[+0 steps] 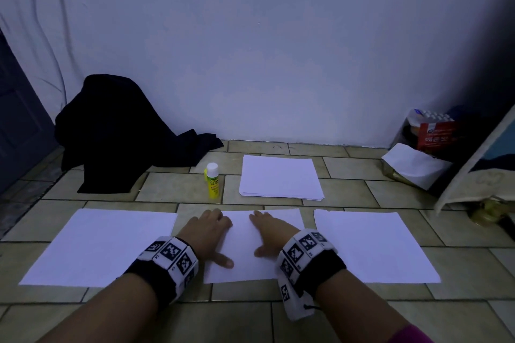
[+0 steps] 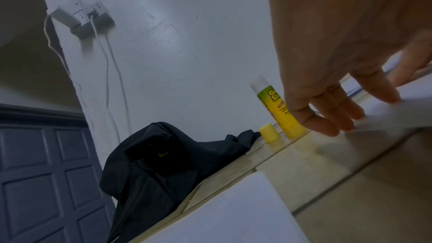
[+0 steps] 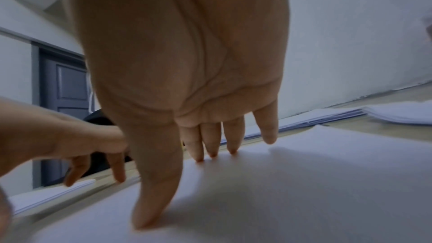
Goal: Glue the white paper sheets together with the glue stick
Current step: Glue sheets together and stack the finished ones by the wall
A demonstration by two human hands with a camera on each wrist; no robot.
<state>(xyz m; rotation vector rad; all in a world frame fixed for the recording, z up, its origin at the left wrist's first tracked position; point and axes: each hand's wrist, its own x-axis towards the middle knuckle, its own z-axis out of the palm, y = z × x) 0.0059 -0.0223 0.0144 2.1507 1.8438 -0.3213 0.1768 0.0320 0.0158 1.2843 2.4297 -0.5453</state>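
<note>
Both flat hands, left and right, press the middle sheet; uncapped glue stick beyond; likely joining, stack remains.

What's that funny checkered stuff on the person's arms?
Each wrist wears a white band of square blocks printed with black-and-white pixel-pattern markers, over a black cuff. The right wrist's band is the same, with a thin black cord hanging from it. A bit of pink sleeve shows on the right arm. The hands themselves wear no gloves.
</note>
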